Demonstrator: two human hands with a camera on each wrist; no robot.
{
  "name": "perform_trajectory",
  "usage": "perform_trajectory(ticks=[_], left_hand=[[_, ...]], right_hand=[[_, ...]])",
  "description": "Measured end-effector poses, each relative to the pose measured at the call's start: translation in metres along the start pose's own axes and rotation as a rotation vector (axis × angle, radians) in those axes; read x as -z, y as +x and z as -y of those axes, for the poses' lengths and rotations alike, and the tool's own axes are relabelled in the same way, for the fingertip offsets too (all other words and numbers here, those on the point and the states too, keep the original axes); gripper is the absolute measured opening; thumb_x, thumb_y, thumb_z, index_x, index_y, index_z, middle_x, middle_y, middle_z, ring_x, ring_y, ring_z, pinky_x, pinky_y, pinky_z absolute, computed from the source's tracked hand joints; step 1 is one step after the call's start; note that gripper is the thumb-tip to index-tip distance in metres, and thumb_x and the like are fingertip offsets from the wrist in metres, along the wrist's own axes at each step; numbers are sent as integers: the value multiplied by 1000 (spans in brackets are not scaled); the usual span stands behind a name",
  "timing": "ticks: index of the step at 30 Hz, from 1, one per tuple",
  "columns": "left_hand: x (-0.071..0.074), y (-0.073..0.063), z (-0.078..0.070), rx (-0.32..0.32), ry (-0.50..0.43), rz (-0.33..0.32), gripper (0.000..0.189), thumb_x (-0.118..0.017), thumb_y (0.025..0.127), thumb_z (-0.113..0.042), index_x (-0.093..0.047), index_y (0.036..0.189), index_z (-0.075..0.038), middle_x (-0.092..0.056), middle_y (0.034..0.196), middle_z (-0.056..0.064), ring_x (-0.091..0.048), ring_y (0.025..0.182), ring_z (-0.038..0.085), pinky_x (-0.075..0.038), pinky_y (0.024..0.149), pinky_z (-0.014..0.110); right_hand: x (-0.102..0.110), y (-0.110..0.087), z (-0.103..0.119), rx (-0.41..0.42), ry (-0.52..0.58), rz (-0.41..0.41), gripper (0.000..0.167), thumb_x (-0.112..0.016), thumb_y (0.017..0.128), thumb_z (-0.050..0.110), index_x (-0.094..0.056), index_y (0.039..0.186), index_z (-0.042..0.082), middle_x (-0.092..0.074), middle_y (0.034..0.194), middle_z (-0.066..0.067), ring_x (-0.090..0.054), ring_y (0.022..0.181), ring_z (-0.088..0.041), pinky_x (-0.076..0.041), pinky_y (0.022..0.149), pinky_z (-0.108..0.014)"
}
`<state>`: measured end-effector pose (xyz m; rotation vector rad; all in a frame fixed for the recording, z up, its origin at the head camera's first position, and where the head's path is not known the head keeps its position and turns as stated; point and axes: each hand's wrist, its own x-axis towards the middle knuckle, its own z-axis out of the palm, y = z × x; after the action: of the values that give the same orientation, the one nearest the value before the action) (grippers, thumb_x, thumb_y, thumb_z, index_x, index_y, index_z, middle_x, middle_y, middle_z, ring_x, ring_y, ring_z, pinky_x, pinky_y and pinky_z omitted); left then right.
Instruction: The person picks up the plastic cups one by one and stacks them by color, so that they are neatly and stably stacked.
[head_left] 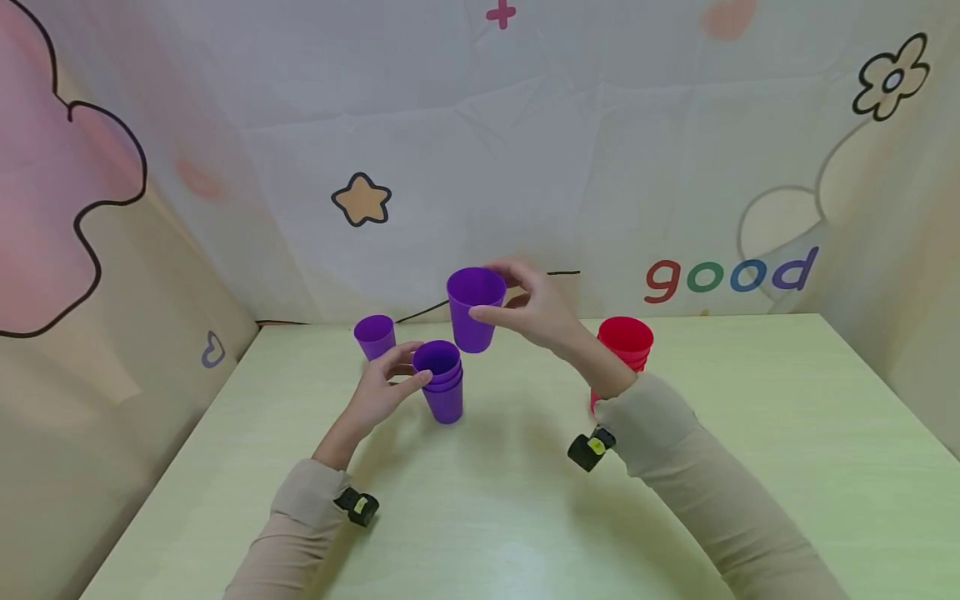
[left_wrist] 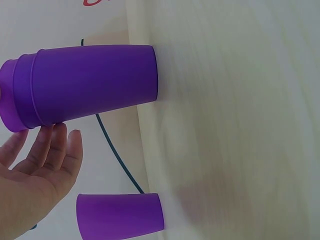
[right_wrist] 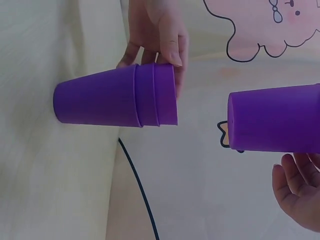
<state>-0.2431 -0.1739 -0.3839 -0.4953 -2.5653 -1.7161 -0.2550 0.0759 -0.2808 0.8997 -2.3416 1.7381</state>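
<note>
My left hand point(head_left: 381, 395) pinches the upper part of a stack of purple cups point(head_left: 446, 403), with the thumb on the near side and fingers on the far side. Three nested rims show in the right wrist view, where the stack point(right_wrist: 100, 97) tilts slightly; whether its base touches the table I cannot tell. Higher up and to the right, my right hand point(head_left: 536, 307) grips a single purple cup point(head_left: 472, 321) near its rim, mouth up, apart from the stack. Another purple cup point(head_left: 374, 335) stands behind the left hand, its lower part hidden in the head view.
Red nested cups point(head_left: 626, 337) stand on the table at the right, partly covered by my right forearm. A printed cloth backdrop point(head_left: 420, 150) rises behind the pale tabletop point(head_left: 480, 517). Small black devices point(head_left: 587, 450) are worn on both wrists.
</note>
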Motion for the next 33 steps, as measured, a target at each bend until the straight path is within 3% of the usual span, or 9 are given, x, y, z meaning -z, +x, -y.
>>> perform_trajectory(ticks=[9, 15, 27, 33], left_hand=[[0, 2, 1, 7, -21, 19, 48, -60, 88, -9, -42, 132, 0, -53, 118, 23, -50, 108, 37, -45, 86, 45], [0, 1, 0, -3, 1, 14, 48, -61, 88, -14, -44, 132, -5, -53, 119, 20, -51, 108, 33, -45, 86, 43], [0, 1, 2, -23, 18, 8, 51, -61, 88, -14, -41, 133, -2, -53, 119, 21, -52, 107, 35, -45, 86, 45], [0, 0, 2, -36, 13, 5, 51, -61, 88, -14, -41, 133, -2, -54, 118, 21, -52, 107, 35, -46, 85, 45]], right_hand=[[-25, 7, -8, -74, -24, 52, 55, -72, 78, 23, -49, 126, 9, -57, 110, -5, -51, 99, -21, -47, 77, -34], [-34, 11, -15, -92, -28, 65, 57, -72, 78, 24, -47, 127, 10, -56, 111, -4, -50, 100, -20, -46, 81, -34], [-41, 16, -23, -127, -64, 121, 61, -72, 78, 25, -45, 131, 8, -55, 116, -5, -48, 107, -22, -44, 83, -34], [-41, 18, -27, -103, -110, 175, 62, -72, 78, 23, -45, 131, 7, -56, 115, -6, -49, 105, -20, -46, 82, -34]])
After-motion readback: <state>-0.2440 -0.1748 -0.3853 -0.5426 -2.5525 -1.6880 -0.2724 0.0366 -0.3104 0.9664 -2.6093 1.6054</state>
